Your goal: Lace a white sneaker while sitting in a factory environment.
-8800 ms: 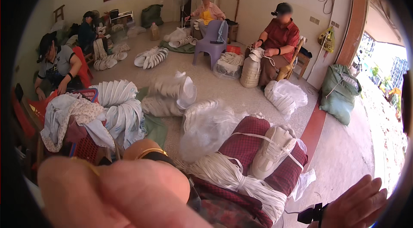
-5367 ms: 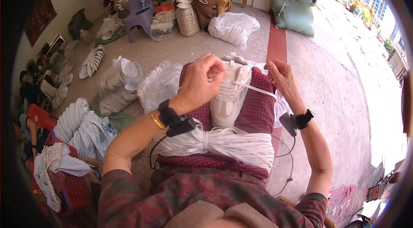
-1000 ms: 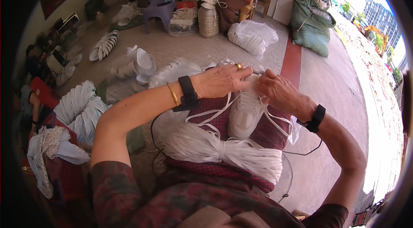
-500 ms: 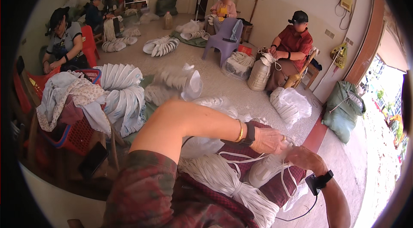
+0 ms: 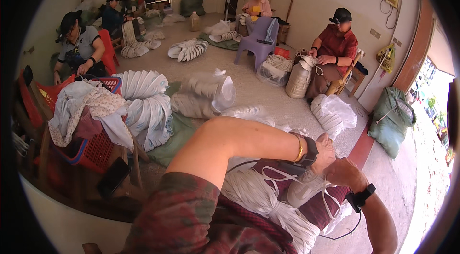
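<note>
A white shoe upper (image 5: 303, 190) lies on the dark red checked cloth (image 5: 275, 167) across my lap. Loops of white shoelace (image 5: 327, 208) hang from it. Beyond its far end, my left hand (image 5: 325, 154) is closed in a pinch, and what it grips is hidden. My right hand (image 5: 347, 175) comes close against it, fingers curled in, with the lace running out below them. Beside the upper, nearer my body, rests a thick bundle of white laces (image 5: 268, 206), tied round its middle. Both wrists carry dark straps.
Curved stacks of white shoe uppers (image 5: 143, 110) stand left by a red basket (image 5: 93, 151) heaped with cloth. A purple chair (image 5: 256, 43) is farther back. A person in red (image 5: 335, 40) works at a tall stack of uppers (image 5: 298, 79). A green sack (image 5: 392, 122) sits by the doorway.
The view has shifted, so the room appears farther right. My left hand has risen off the upper's far end, its fingers now up close beside my right hand.
</note>
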`<control>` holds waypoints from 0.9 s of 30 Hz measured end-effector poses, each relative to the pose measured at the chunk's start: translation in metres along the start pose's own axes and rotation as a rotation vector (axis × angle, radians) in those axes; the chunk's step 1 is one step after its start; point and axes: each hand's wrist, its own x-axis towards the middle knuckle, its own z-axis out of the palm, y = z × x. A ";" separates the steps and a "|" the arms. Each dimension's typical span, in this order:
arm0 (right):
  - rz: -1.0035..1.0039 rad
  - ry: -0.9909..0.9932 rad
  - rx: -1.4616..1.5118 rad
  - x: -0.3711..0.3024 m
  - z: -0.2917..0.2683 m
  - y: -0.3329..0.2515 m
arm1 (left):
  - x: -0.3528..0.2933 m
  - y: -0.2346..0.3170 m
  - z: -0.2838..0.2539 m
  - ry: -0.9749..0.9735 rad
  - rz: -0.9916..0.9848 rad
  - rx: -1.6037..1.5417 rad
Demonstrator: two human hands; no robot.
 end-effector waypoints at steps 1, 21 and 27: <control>0.035 0.020 0.087 -0.001 -0.004 -0.011 | 0.006 -0.004 0.008 -0.044 0.003 -0.027; 0.233 0.525 1.116 -0.034 0.019 -0.041 | -0.012 -0.001 -0.025 0.047 -0.267 -0.200; 0.136 0.503 1.169 -0.031 0.026 -0.036 | -0.054 0.000 -0.020 0.473 -0.149 -0.559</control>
